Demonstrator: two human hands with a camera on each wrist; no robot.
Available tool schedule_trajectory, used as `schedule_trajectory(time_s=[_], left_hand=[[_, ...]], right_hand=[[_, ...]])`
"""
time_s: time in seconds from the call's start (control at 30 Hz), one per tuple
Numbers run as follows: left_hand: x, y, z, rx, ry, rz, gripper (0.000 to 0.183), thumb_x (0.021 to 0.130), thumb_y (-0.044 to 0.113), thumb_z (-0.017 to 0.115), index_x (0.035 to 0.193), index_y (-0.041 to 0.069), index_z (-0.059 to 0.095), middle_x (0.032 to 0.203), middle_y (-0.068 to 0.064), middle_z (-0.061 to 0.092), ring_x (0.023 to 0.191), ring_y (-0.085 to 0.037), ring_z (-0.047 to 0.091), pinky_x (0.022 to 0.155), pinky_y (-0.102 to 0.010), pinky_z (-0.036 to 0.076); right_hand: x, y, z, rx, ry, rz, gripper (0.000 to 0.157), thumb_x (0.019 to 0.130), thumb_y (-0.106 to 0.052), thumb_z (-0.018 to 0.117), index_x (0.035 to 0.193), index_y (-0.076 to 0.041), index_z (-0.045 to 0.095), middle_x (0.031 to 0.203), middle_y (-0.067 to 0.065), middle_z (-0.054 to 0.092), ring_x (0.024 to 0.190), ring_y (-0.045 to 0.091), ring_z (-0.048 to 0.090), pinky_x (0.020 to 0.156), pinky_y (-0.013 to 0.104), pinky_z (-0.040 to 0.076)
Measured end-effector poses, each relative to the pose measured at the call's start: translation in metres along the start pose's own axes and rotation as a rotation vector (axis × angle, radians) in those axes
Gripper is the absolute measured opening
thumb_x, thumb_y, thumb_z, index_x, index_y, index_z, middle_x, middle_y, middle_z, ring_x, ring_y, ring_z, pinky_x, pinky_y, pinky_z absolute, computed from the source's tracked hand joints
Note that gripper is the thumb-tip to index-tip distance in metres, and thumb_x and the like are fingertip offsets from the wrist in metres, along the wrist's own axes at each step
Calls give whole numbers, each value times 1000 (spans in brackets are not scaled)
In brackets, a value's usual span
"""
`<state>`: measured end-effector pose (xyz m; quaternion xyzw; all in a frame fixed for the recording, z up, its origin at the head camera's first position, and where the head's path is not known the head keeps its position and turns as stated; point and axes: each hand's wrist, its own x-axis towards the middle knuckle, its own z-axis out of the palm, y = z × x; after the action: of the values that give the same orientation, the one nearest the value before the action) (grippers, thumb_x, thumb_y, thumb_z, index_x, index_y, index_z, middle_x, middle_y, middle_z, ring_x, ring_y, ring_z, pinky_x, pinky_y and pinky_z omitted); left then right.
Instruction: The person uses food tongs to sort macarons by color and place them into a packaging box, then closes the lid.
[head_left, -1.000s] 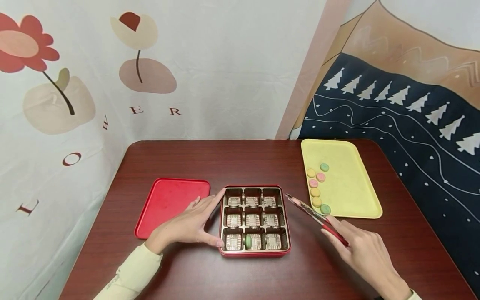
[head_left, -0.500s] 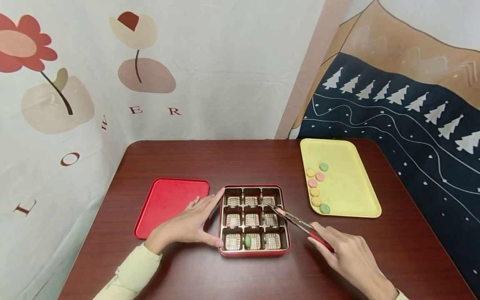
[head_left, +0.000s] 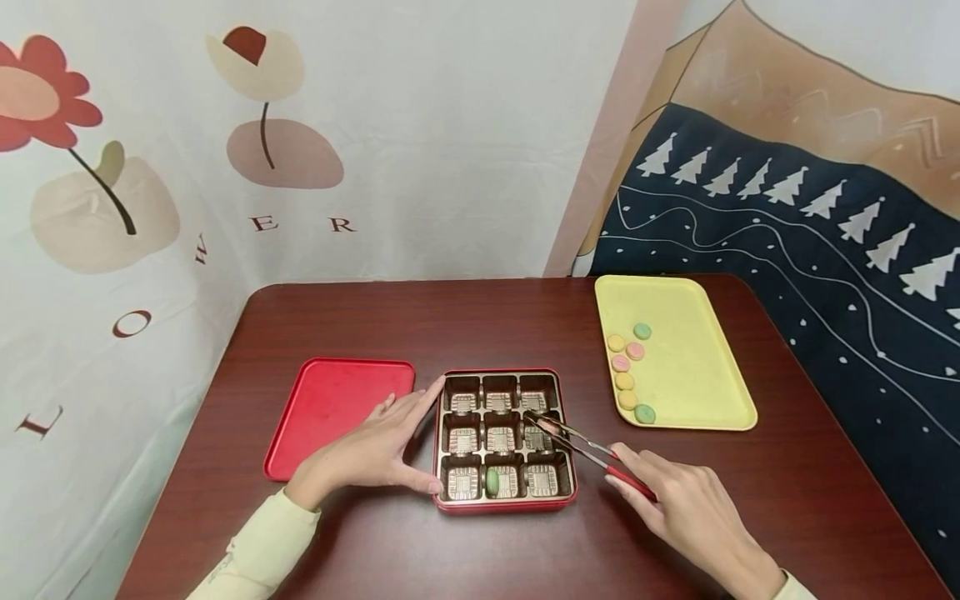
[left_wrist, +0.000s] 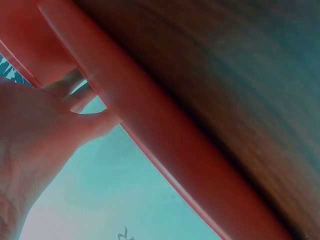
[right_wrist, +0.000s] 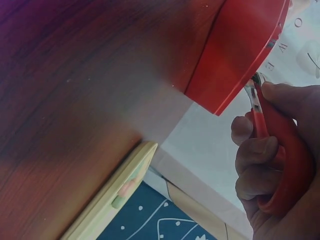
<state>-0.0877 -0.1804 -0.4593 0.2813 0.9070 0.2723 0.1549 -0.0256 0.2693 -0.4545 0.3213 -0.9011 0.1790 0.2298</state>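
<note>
A red square tin with a gold divided insert stands on the table. A green macaron stands on edge in the front-row middle compartment. My left hand rests against the tin's left side, thumb and fingers spread and fairly straight; the left wrist view shows the thumb on the red wall. With curled fingers my right hand grips red-handled tongs. Their tips are over the right column's middle compartment, with a small pinkish piece, probably a macaron, between them. How deep the tips reach is unclear.
A yellow tray at the right carries several green, yellow and pink macarons along its left side. Left of the tin lies a red tray-like lid, partly behind my left hand. A printed cloth hangs behind the table.
My right hand has carried the tongs leftward, from the gap between tray and tin to over the tin's right column. My left hand stays against the tin. The head view has shifted slightly.
</note>
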Motion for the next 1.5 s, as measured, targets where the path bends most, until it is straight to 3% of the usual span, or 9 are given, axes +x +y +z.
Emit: schedule_trajectory(time_s=[0.3,0.67,1.03,1.27,1.5], left_hand=[[-1,-1,-1,7,8,-1,142,79,77,85,178,22,-2,176,-17,30,161,-43,26,127,-72,13],[-1,0,1,9,-1,-22,141,79,77,85,178,25,-2,175,-18,30,161,-45,25,128,-70,13],[-1,1,0,6,-5,-35,142,79,77,85,178,25,-2,176,-19,29,161,-45,24,128,-70,12],[-1,2,1,5,-3,-23,142,79,78,84,178,23,-2,176,-19,29,162,-43,24,128,-69,11],[-1,1,2,9,1,-25,142,78,78,84,178,25,-3,176,-19,30,162,-43,24,128,-69,12]], right_hand=[[3,-2,-1,-2,-29,12,53,112,-57,55,128,-13,79,93,-4,76,55,5,57,44,24,42],[4,-2,-2,-14,-87,65,66,110,-67,46,128,-11,75,88,-4,71,54,0,47,43,22,38],[-1,8,-4,-13,-74,110,64,100,-63,72,134,-9,75,108,3,79,60,11,65,48,31,52],[-6,20,-15,-43,-62,183,66,90,-51,88,136,-6,75,110,8,80,56,6,52,47,30,49],[-13,36,-27,-90,-44,241,66,79,-38,96,135,-9,76,106,8,80,54,10,52,46,36,49]])
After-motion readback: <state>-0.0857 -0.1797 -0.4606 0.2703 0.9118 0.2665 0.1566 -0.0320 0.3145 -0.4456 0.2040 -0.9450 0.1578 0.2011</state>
